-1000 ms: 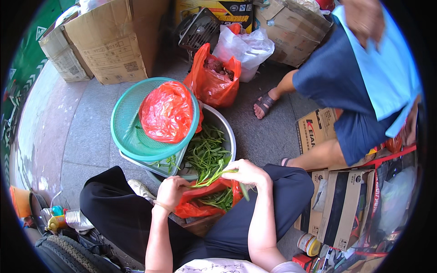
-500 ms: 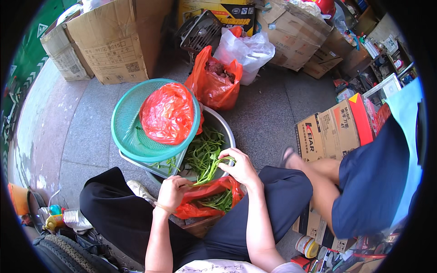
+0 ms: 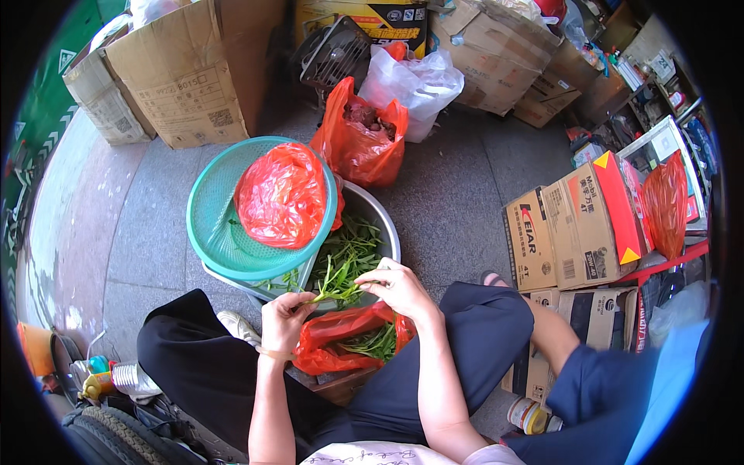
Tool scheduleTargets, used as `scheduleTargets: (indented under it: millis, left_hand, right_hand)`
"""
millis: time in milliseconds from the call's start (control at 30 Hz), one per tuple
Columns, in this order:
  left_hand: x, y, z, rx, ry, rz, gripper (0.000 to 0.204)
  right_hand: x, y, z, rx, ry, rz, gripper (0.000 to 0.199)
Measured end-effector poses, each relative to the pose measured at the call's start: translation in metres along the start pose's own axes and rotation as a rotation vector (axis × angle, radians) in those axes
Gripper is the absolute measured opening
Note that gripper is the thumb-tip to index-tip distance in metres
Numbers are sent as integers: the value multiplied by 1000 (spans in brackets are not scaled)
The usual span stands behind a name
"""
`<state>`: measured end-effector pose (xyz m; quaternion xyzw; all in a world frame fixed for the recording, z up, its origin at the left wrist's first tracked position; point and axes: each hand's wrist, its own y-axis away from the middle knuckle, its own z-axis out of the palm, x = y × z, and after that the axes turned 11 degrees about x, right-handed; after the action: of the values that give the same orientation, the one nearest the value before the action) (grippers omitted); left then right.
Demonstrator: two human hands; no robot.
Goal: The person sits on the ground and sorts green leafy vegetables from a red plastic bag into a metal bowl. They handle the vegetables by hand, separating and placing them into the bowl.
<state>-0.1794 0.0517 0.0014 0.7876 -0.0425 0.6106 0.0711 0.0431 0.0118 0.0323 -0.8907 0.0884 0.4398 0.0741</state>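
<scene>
Between my two hands a few stems of leafy greens (image 3: 338,290) are stretched above a red plastic bag. My left hand (image 3: 284,318) pinches their left end, and my right hand (image 3: 400,290) grips the right end with bent fingers. Just below, the open red plastic bag (image 3: 318,350) holds more greens (image 3: 380,342) between my knees. Beyond my hands, a metal basin (image 3: 393,232) contains a heap of loose greens (image 3: 353,244). A teal mesh colander (image 3: 203,232) overlaps the basin's left side, with a crumpled red bag (image 3: 280,195) lying in it.
Behind the basin stand a red bag of dark lumpy contents (image 3: 364,139) and a white plastic bag (image 3: 422,81). Large cardboard boxes (image 3: 182,77) line the back, and stacked cartons (image 3: 577,225) stand at right. Another person's leg (image 3: 554,333) is close on my right. A tire (image 3: 108,438) lies lower left.
My right hand has come slightly down and left, and the held stems now bunch closer between my hands. The other person on the right has shifted down toward the lower edge.
</scene>
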Motion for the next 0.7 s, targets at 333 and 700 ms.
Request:
scheduleTargets:
  millis: [333,700]
  left_hand:
    - [1,-1,6,-65,124,-136,14]
    - [-1,-4,3,34,333,-315,14]
  right_hand:
    - [-1,-1,6,192,114,-141,12]
    - [5,-4,8,334,320,-304,10]
